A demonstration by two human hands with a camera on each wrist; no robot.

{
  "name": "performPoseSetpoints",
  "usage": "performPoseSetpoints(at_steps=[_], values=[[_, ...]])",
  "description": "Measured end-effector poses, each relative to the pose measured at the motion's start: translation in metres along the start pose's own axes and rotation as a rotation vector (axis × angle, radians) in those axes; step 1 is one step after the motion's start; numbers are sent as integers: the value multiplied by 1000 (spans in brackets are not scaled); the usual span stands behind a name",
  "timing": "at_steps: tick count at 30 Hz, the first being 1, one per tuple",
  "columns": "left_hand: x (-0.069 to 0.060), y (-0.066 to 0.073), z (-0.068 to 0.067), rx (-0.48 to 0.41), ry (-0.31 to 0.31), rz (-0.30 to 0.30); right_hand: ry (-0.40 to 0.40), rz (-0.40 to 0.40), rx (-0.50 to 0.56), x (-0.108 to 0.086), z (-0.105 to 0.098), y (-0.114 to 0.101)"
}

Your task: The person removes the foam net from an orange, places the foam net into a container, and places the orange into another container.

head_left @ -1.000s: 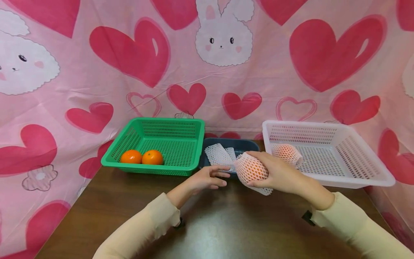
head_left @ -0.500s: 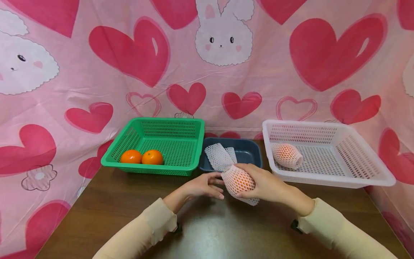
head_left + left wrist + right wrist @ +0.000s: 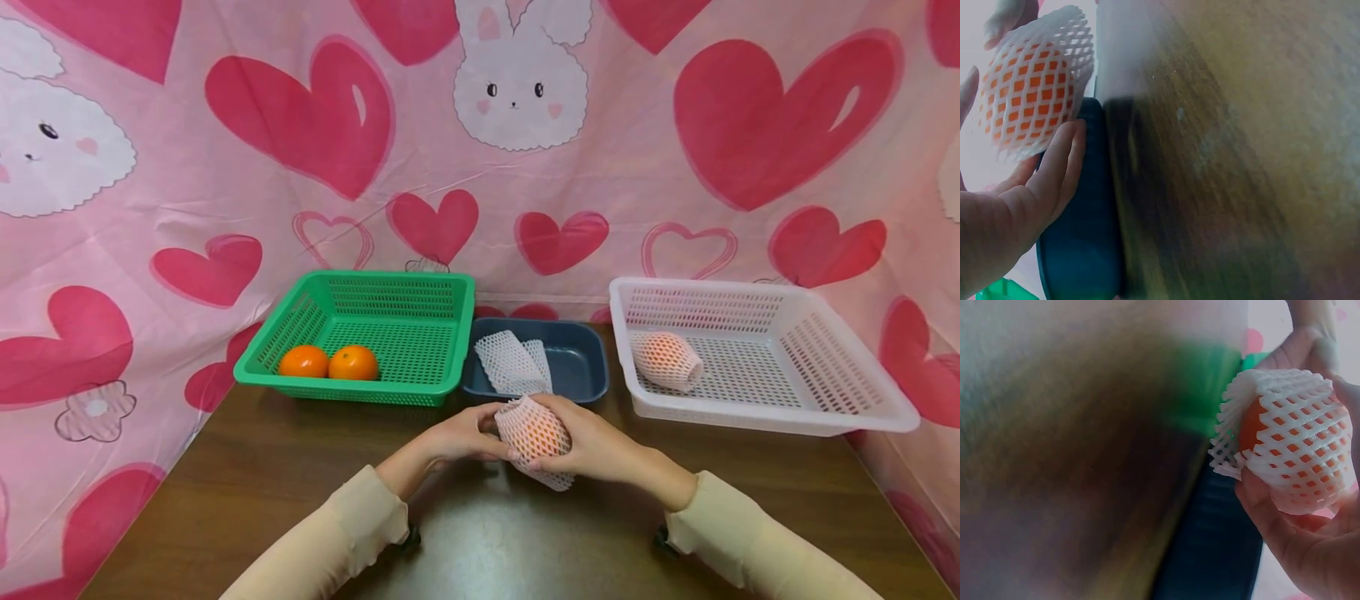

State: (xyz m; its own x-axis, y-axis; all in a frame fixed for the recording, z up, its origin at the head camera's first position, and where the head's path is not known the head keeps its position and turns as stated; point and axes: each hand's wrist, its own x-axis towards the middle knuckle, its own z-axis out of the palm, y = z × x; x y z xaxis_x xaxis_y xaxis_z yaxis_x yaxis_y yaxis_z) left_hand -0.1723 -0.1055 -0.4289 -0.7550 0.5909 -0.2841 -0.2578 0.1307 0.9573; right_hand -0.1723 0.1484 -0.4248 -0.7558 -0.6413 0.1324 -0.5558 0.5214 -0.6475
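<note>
An orange in a white foam net sleeve (image 3: 534,433) is held between both hands, above the table in front of the blue tray. My right hand (image 3: 592,442) grips it from the right, fingers and thumb curled round it. From the left, my left hand (image 3: 461,435) has its fingers and thumb about the sleeve's other end. In the right wrist view, bare peel of the orange (image 3: 1250,428) shows at the sleeve's open end. The left wrist view shows the left fingers (image 3: 1057,159) against the net. More folded foam nets (image 3: 510,362) lie in the blue tray (image 3: 581,354).
A green basket (image 3: 352,390) at the left holds two bare oranges (image 3: 303,362). At the right, a white basket (image 3: 765,414) holds one net-wrapped orange (image 3: 666,360). The brown table (image 3: 487,533) runs back to a pink patterned cloth (image 3: 517,175).
My right hand has carried the net-wrapped orange left and nearer to me, away from over the blue tray. My left hand, apart from it before, now touches and holds its left end.
</note>
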Motion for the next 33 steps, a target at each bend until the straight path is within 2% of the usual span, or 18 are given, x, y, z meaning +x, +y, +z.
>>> performPoseSetpoints(at_steps=[4, 11, 17, 24, 33], values=[[-1, -3, 0, 3, 32, -4, 6, -7, 32, 0, 8, 2], [-1, -5, -1, 4, 52, -17, -22, 37, 105, 0, 14, 4], [1, -7, 0, 0, 85, -37, -42, 19, 123, 0, 18, 5], [3, -10, 0, -10, 109, -32, -94, 68, 186, 0, 22, 6], [5, -11, 0, -17, 121, -19, -91, 33, 133, -1, 20, 8]])
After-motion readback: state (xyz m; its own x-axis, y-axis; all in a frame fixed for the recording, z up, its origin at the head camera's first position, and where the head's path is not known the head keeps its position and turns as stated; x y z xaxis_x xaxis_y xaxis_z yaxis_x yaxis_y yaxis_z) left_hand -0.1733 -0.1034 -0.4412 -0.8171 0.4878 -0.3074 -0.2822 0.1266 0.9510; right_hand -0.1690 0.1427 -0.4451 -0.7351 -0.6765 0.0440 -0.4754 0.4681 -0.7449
